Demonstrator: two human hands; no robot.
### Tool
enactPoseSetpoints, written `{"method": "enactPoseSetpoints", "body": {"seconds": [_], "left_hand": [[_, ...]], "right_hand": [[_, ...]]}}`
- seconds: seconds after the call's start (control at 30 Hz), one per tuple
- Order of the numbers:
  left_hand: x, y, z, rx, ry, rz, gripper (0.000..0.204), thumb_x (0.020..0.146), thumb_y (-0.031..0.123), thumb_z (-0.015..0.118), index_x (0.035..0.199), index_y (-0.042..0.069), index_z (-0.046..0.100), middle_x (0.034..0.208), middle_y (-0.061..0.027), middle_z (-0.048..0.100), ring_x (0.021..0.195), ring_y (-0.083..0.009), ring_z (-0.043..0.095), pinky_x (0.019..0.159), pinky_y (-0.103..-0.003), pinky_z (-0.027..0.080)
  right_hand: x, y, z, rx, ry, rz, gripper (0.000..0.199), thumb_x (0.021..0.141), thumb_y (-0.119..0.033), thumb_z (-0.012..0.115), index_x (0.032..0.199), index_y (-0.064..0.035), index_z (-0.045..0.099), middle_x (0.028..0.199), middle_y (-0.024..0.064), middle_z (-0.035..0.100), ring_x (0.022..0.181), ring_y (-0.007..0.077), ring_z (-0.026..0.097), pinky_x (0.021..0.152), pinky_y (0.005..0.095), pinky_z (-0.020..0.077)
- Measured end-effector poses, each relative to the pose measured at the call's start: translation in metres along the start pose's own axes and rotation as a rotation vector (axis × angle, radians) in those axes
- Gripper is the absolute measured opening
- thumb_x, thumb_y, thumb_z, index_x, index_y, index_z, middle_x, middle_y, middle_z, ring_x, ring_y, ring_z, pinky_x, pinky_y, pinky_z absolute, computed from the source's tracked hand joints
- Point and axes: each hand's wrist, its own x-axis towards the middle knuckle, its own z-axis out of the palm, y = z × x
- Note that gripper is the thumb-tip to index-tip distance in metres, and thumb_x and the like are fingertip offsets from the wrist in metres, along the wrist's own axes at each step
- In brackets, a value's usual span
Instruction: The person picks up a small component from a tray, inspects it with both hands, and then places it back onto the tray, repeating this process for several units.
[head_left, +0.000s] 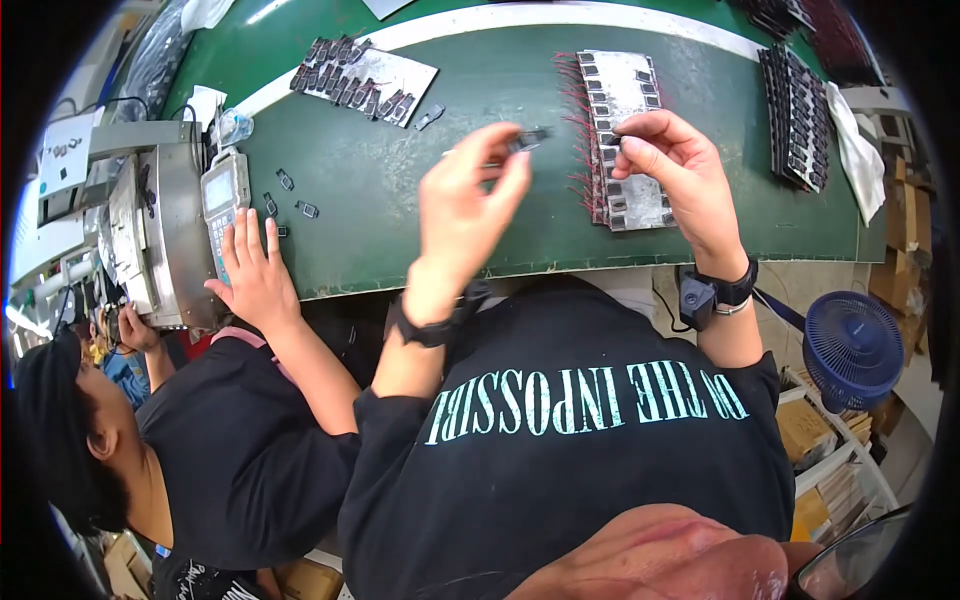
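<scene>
In a pinch between thumb and fingers, my left hand [465,195] has a small black rectangular part [530,139], blurred, above the green table. My right hand [685,175] is closed at the fingertips over a whitish board [632,90]. A dark bit shows at those fingertips, too small to name. Rows of small black rectangular parts line the board's edges, and thin red wires [578,185] stick out along its left side. To the left, a second whitish board [395,72] bears several black parts, with a loose one [430,117] beside it.
A co-worker's hand [258,265] rests by a keypad device [225,190] on the left, near several loose black parts [307,209]. Stacked boards of parts [795,120] and a white cloth [856,160] lie at the right. A blue fan [853,350] stands beyond the table's near edge.
</scene>
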Motion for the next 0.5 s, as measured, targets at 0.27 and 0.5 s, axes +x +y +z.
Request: {"method": "enactPoseSetpoints", "body": {"seconds": [0.27,0.5], "left_hand": [[0.001,0.01,0.035,-0.377,-0.18,-0.2,0.029,0.091,0.003,0.07,0.12,0.0,0.071,0.104,-0.0123,0.072,0.092,-0.0152,0.071,0.08,-0.028,0.061],[-0.004,0.002,0.037,-0.446,-0.166,-0.219,0.029,0.091,0.003,0.07,0.119,-0.001,0.071,0.108,-0.0155,0.073,0.093,-0.0178,0.073,0.081,-0.029,0.062]], "right_hand": [[-0.003,0.003,0.013,-0.045,0.049,0.057,0.017,0.096,-0.008,0.068,0.111,0.0004,0.067,0.093,0.002,0.068,0.08,0.0081,0.063,0.076,0.0232,0.0521],[-0.001,0.008,0.015,-0.324,0.058,-0.003,0.012,0.095,-0.006,0.069,0.107,-0.0011,0.068,0.095,-0.0013,0.067,0.082,0.0063,0.061,0.075,0.0215,0.0509]]}}
